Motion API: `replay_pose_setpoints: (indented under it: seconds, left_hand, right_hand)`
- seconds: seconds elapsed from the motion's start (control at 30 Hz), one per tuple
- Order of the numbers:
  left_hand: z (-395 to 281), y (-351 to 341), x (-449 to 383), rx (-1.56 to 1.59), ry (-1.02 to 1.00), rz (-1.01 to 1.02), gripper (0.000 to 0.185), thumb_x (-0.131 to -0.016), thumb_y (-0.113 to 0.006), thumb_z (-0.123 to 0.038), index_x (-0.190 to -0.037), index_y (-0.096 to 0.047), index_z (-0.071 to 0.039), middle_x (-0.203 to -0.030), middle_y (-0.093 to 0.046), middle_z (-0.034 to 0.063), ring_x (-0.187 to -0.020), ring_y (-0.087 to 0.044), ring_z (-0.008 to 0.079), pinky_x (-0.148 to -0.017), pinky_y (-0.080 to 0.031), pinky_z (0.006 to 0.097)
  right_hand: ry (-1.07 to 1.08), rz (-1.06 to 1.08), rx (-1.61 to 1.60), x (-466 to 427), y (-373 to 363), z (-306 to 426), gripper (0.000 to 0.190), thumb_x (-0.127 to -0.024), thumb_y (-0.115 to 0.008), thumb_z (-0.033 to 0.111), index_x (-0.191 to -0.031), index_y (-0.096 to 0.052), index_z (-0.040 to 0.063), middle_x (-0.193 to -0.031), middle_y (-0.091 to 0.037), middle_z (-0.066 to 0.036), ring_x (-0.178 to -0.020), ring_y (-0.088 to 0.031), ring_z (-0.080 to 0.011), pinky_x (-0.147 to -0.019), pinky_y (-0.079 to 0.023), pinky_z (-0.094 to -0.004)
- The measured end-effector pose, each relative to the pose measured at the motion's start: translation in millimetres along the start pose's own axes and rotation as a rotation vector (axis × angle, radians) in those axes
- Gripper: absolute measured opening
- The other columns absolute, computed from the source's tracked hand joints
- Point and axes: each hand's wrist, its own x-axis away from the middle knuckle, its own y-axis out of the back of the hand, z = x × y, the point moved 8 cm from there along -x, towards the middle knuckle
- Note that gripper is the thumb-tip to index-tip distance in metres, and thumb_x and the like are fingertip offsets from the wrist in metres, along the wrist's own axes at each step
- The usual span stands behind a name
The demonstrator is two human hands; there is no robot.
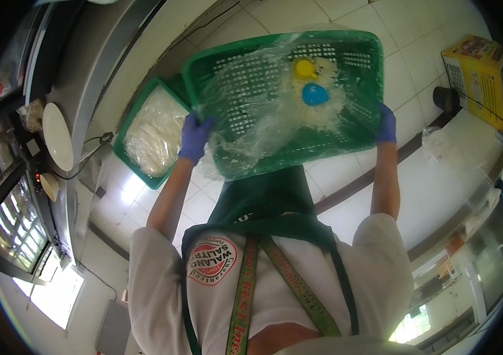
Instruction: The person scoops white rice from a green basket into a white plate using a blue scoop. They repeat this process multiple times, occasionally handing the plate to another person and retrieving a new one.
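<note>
A green perforated plastic basket (251, 162), lined with clear plastic film, is held up in front of me by its two short ends. My left hand (196, 137), in a purple-blue glove, grips the end at the left of the picture. At the opposite end my right hand (386, 125), gloved alike, holds the rim. On the film inside lie a yellow scoop or cup (304, 69), a blue rounded cup (315, 94) and scattered pale crumbs or powder (333, 108). Parts of the fingers are hidden by the basket.
Another green basket (120, 146) holding clear plastic bags (153, 133) stands low at the left. A metal counter edge (87, 75) with white round dishes (57, 136) runs along the left. At the right are a yellow printed box (484, 80) and a white surface (411, 186) with a plastic bag.
</note>
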Motion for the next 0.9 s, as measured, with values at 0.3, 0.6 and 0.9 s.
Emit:
replay_pose_setpoints:
  seconds: [0.3,0.6,0.9]
  left_hand:
    - [51.7,264.6,104.7,0.011,0.282,-0.553,0.026,-0.074,-0.064,-0.009,-0.099,-0.057,-0.015,-0.081,-0.057,-0.0027,-0.068,-0.052,0.0121,-0.057,-0.039,0.0283]
    - [194.1,478.6,170.2,-0.631,0.137,-0.962,0.011,-0.079,-0.055,-0.007,-0.08,-0.066,-0.004,-0.084,-0.064,0.0106,-0.077,-0.058,0.0201,-0.067,-0.047,0.0357]
    - [354.3,581.4,143.8,0.39,0.275,-0.948,0.016,-0.083,-0.054,-0.013,-0.087,-0.066,-0.004,-0.082,-0.064,0.0106,-0.07,-0.055,0.0174,-0.064,-0.045,0.0343]
  right_hand:
    - [-0.233,0.543,-0.014,91.0,-196.3,-113.9,0.033,-0.073,-0.059,0.011,-0.104,-0.06,-0.002,-0.092,-0.063,-0.011,-0.083,-0.061,-0.0208,-0.077,-0.05,-0.0328]
    - [-0.004,0.703,0.545,181.8,-384.0,-228.0,0.029,-0.066,-0.066,0.009,-0.092,-0.063,-0.004,-0.084,-0.063,-0.014,-0.073,-0.061,-0.0243,-0.071,-0.049,-0.0342]
    - [0.463,0.563,0.938,276.2,-455.0,-275.5,0.05,-0.067,-0.068,0.014,-0.112,-0.054,-0.002,-0.098,-0.058,-0.018,-0.083,-0.058,-0.0304,-0.075,-0.048,-0.0372]
